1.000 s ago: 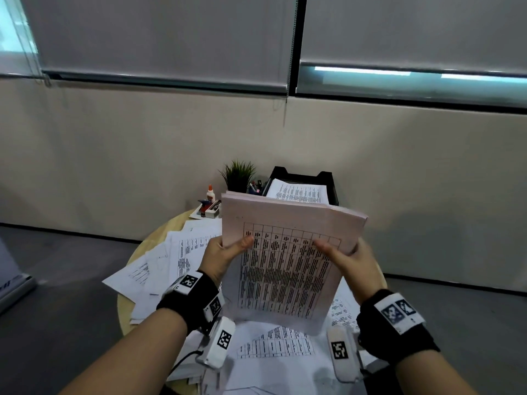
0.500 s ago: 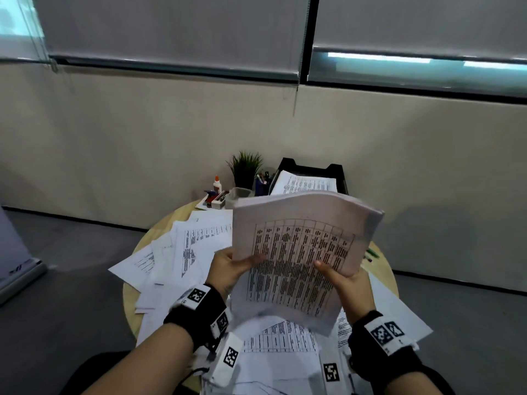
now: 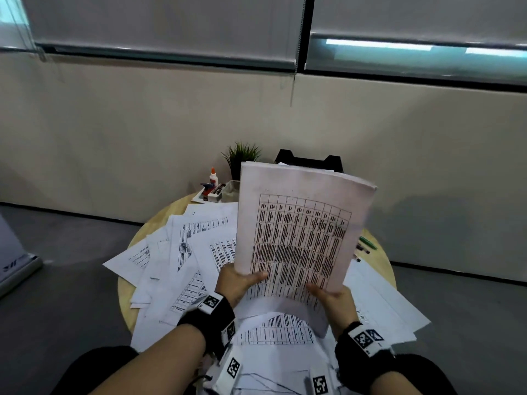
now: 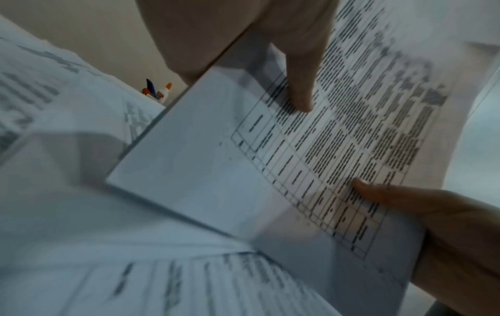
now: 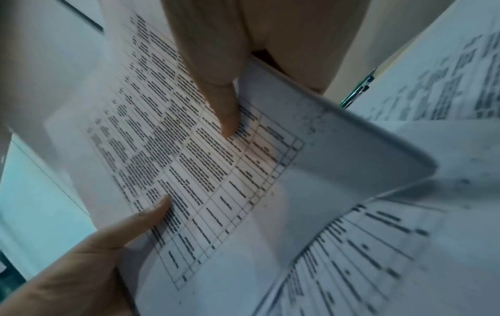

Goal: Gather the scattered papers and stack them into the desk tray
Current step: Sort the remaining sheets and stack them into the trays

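Note:
A thick stack of printed papers (image 3: 299, 232) stands upright above the round table, a table of text facing me. My left hand (image 3: 239, 282) grips its lower left corner, thumb on the front sheet (image 4: 297, 89). At the lower right corner my right hand (image 3: 328, 295) holds the same stack (image 5: 205, 162), thumb across the print. The black desk tray (image 3: 309, 161) stands at the table's far side, mostly hidden behind the stack. Several loose printed sheets (image 3: 196, 246) lie scattered over the table.
The round wooden table (image 3: 125, 295) stands near a beige wall. A small potted plant (image 3: 242, 155), a glue bottle (image 3: 213, 176) and a stapler (image 3: 215, 192) sit at the back left. Pens (image 3: 368, 243) lie at the right edge. Grey floor surrounds the table.
The stack has dropped lower and closer to me, and both hands have slid down to its bottom corners. The camera view has tilted downward.

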The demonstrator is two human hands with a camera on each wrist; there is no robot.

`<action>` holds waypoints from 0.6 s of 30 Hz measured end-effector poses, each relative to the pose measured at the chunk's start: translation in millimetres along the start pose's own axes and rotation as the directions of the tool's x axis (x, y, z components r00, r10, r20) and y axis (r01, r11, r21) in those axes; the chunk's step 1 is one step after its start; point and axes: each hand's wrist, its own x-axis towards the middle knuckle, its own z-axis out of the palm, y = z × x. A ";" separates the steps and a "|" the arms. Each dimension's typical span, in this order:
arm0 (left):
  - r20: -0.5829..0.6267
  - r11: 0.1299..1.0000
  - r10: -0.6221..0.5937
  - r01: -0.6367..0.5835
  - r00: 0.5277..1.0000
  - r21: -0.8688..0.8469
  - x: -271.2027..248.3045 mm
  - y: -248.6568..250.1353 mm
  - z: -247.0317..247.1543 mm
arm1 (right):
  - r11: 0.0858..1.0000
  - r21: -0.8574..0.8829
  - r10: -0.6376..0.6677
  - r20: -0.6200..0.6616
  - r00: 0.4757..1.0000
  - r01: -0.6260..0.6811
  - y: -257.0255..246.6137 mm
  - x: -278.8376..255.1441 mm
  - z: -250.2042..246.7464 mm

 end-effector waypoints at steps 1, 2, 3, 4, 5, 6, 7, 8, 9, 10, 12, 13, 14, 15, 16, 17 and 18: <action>0.009 1.000 -0.009 0.009 1.000 0.020 0.7 1.5 1.1 | 1.000 0.003 0.005 -0.007 1.000 -0.005 -1.5 1.4 -0.4; 0.009 0.999 -0.003 0.003 1.000 0.037 -1.4 7.3 2.5 | 1.000 0.014 0.007 -0.012 1.000 -0.006 -4.6 2.1 -0.8; 0.018 0.998 -0.008 0.007 1.000 0.058 -2.3 11.6 2.7 | 1.000 0.022 0.008 -0.015 1.000 -0.008 -7.3 2.8 -1.7; 0.007 0.997 0.004 -0.004 1.000 0.079 -3.1 15.0 3.0 | 1.000 0.028 0.008 -0.017 1.000 -0.008 -10.8 2.3 -2.0; 0.023 0.996 0.002 -0.004 1.000 0.086 -0.8 14.0 1.5 | 0.999 0.035 0.013 -0.020 1.000 -0.013 -11.8 1.3 -2.4; 0.055 0.996 0.004 -0.009 0.998 0.085 1.3 12.1 -0.6 | 0.999 0.045 0.023 -0.020 1.000 -0.022 -12.7 -0.5 -2.7; 0.096 0.996 -0.005 -0.004 0.995 0.090 3.4 8.5 -3.1 | 0.997 0.063 0.047 -0.021 0.999 -0.046 -11.4 -3.0 -2.9; 0.132 0.995 -0.013 0.000 0.991 0.101 4.6 3.9 -5.1 | 0.992 0.095 0.085 -0.016 0.996 -0.083 -10.1 -6.6 -2.9; 0.161 0.992 -0.041 0.021 0.986 0.122 4.9 -1.7 -6.9 | 0.984 0.127 0.128 -0.009 0.992 -0.126 -6.3 -9.2 -3.2; 0.183 0.990 -0.061 0.036 0.981 0.139 3.3 -6.3 -7.8 | 0.977 0.138 0.167 -0.006 0.986 -0.164 -1.5 -12.0 -3.5; 0.227 0.987 -0.087 0.053 0.970 0.151 -0.8 -16.6 -8.7 | 0.965 0.102 0.245 -0.033 0.969 -0.241 10.2 -15.9 -4.7; 0.243 0.986 -0.098 0.062 0.965 0.154 -2.5 -21.6 -8.9 | 0.958 0.083 0.279 -0.048 0.959 -0.274 16.1 -15.2 -6.1; 0.263 0.983 -0.119 0.077 0.957 0.165 -3.9 -26.2 -10.1 | 0.947 0.067 0.317 -0.047 0.947 -0.314 23.5 -13.3 -7.5; 0.290 0.980 -0.135 0.084 0.947 0.181 -4.2 -30.2 -11.5 | 0.934 0.047 0.357 -0.058 0.932 -0.355 32.0 -9.4 -9.4; 0.316 0.970 -0.168 0.100 0.934 0.220 -4.1 -32.3 -13.7 | 0.920 0.020 0.392 -0.072 0.917 -0.392 37.9 -6.7 -10.5; 0.346 0.960 -0.195 0.107 0.918 0.258 -4.7 -30.9 -15.6 | 0.912 0.001 0.409 -0.098 0.907 -0.411 43.9 -3.8 -11.0; 0.385 0.950 -0.219 0.107 0.897 0.292 -4.6 -29.4 -17.7 | 0.902 -0.018 0.427 -0.110 0.898 -0.431 48.0 1.1 -12.0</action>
